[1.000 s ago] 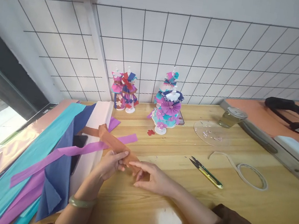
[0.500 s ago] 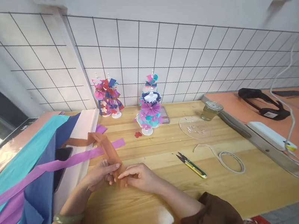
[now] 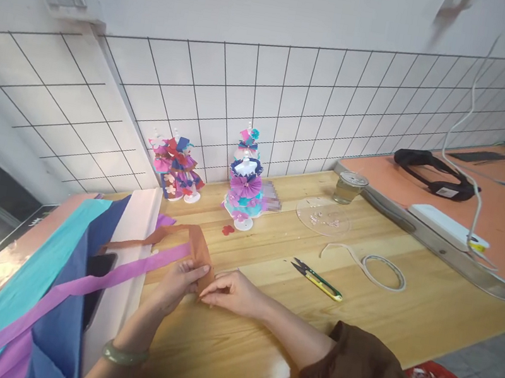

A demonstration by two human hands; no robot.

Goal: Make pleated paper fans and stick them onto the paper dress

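Observation:
A brown crepe paper strip (image 3: 200, 250) runs from the paper pile at left, over the table, into my hands. My left hand (image 3: 183, 281) pinches it between thumb and fingers. Close beside, my right hand (image 3: 233, 293) has its fingertips pressed together on the strip's near end. A purple paper strip (image 3: 133, 274) passes just left of my left hand, lying over the pile. To the right of my hands lie yellow-handled thread snips (image 3: 318, 280) with dark blades.
Small paper-dressed dress stands (image 3: 245, 191) are at the back by the wire grid. A roll of white tape (image 3: 383, 272), a clear plate (image 3: 323, 218) with tiny bits and a lidded cup (image 3: 348, 188) stand right. A phone (image 3: 97, 292) lies on the blue paper (image 3: 67, 287).
The brown strip's upper part has swung more upright, its fold shifting right, and my left hand has moved slightly up along it. My right fingers are now pinched at its end. The view shifted slightly.

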